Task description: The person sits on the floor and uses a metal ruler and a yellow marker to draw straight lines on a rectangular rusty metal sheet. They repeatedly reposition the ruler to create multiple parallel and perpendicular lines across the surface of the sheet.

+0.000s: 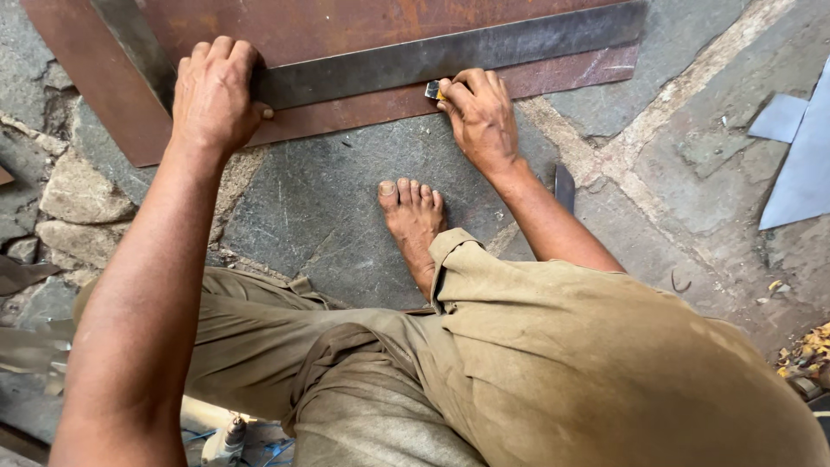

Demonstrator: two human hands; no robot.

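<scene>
The long grey metal ruler (pixel 450 56) is pressed flat on the rusty sheet (pixel 363 26) by the left hand (pixel 214 95); a small yellow marker (pixel 435 90) is pinched in the right hand (pixel 480 117), at the ruler's lower edge

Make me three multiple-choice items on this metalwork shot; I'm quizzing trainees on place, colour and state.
1. Where does the left hand rest?
A. on the end of the dark straightedge
B. on the knee
C. on the grey offcuts

2. What colour is the metal sheet under the straightedge?
A. bright blue
B. rusty reddish brown
C. white

3. What is the state of the right hand?
A. open and flat
B. hanging free
C. pinched on a small marking tool

Key: 1 A, its fingers press down on the bar's end. 2 B, the sheet shows rust tones. 3 C, the fingertips grip the tool at the straightedge's lower edge.
</scene>
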